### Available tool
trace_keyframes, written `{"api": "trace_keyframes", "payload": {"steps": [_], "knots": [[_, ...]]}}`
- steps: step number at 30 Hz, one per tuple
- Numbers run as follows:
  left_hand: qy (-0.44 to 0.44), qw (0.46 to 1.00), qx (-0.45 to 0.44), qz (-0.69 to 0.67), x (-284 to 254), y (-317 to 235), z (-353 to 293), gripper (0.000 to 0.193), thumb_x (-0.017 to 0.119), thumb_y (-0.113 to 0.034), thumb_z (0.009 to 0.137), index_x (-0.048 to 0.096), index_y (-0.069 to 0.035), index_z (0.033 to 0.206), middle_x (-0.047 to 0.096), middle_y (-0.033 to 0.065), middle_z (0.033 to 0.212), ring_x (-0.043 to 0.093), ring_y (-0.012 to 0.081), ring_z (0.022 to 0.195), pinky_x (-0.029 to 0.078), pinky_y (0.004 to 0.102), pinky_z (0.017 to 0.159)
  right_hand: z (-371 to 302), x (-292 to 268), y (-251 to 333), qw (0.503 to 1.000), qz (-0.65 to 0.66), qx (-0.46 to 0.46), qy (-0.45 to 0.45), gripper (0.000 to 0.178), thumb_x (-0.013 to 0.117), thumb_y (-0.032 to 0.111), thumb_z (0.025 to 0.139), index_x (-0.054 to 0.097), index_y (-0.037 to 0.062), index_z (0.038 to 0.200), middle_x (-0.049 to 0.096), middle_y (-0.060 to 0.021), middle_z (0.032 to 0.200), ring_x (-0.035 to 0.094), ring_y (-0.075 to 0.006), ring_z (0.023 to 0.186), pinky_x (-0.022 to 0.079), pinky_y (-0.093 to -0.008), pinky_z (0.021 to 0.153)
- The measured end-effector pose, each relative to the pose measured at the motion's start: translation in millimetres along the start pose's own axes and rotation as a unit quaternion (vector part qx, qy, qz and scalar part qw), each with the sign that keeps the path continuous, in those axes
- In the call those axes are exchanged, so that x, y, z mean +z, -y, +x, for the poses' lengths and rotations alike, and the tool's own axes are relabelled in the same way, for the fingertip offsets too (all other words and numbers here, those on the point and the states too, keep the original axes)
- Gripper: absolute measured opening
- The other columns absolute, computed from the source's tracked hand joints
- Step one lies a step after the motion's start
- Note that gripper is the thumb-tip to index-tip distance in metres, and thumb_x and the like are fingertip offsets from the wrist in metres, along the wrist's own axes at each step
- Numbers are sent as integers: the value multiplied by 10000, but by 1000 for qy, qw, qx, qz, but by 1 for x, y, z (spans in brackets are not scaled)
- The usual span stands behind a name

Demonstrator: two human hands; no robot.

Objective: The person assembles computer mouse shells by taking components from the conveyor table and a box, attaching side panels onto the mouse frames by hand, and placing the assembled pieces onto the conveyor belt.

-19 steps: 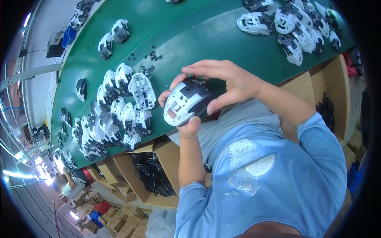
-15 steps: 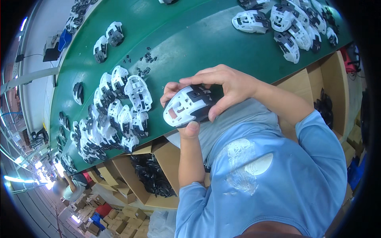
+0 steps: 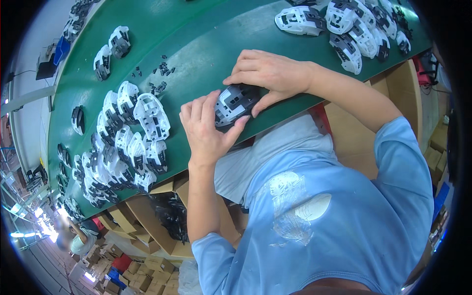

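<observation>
Between my two hands is a white and dark grey plastic shell (image 3: 233, 105), rounded and pierced with slots, its outline like a computer mouse. It is down at the green tabletop near the front edge; whether it rests fully on it I cannot tell. My left hand (image 3: 205, 125) grips the white end, with the thumb along the near side. Over the dark end curves my right hand (image 3: 272, 73), fingers on the far side and thumb on the near side. Left of them, a white shell (image 3: 152, 117) lies beside small black parts (image 3: 158, 88).
Many similar shells (image 3: 115, 155) are crowded at the left of the green table (image 3: 201, 54), and another heap (image 3: 361, 37) is at the far right. Cardboard boxes (image 3: 172, 248) stand below the front edge, one with black parts (image 3: 169, 216). A person (image 3: 81, 238) is at the far left.
Both hands have carried the shell away from my body and down to the tabletop. The shell has turned, and my left hand now covers more of its white end.
</observation>
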State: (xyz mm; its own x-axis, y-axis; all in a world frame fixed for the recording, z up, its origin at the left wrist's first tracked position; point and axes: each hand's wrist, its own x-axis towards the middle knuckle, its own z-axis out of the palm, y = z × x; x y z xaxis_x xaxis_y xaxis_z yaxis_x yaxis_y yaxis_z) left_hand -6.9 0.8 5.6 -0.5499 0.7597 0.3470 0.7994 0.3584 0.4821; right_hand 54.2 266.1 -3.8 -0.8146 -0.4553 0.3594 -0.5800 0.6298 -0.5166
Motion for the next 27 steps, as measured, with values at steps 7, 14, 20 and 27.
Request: {"api": "trace_keyframes", "payload": {"steps": [7, 14, 20, 27], "knots": [[23, 1000, -10, 3, -2, -7, 2, 590, 905, -293, 706, 667, -14, 1168, 672, 133, 1027, 594, 331, 898, 431, 428, 836, 3, 0, -12, 998, 43, -39, 32, 755, 867, 458, 761, 637, 5, 1320, 645, -133, 1072, 614, -332, 934, 525, -437, 811], [-43, 959, -129, -250, 5, -9, -7, 575, 850, -280, 871, 585, 8, 1291, 660, 138, 1235, 610, 227, 1082, 496, 377, 970, 3, 5, 19, 981, 142, 48, -122, 664, 820, 430, 874, 647, 81, 1412, 676, -119, 1241, 620, -334, 1143, 506, -433, 991], [12, 846, -219, -487, -14, -41, -20, 544, 650, -302, 1053, 509, 45, 1448, 653, 99, 1271, 614, 156, 1189, 505, 288, 980, 13, -1, 55, 975, 127, -67, -172, 412, 815, 319, 895, 770, 82, 1229, 731, -108, 1189, 679, -290, 1027, 555, -407, 904], [-57, 985, -74, -144, -25, -32, -35, 533, 818, -33, 793, 658, -18, 1301, 767, 184, 1055, 764, 327, 900, 595, 385, 808, 22, 2, 69, 971, 134, -80, -179, 337, 839, 254, 862, 807, 33, 1114, 758, -127, 1097, 707, -304, 977, 580, -386, 835]]}}
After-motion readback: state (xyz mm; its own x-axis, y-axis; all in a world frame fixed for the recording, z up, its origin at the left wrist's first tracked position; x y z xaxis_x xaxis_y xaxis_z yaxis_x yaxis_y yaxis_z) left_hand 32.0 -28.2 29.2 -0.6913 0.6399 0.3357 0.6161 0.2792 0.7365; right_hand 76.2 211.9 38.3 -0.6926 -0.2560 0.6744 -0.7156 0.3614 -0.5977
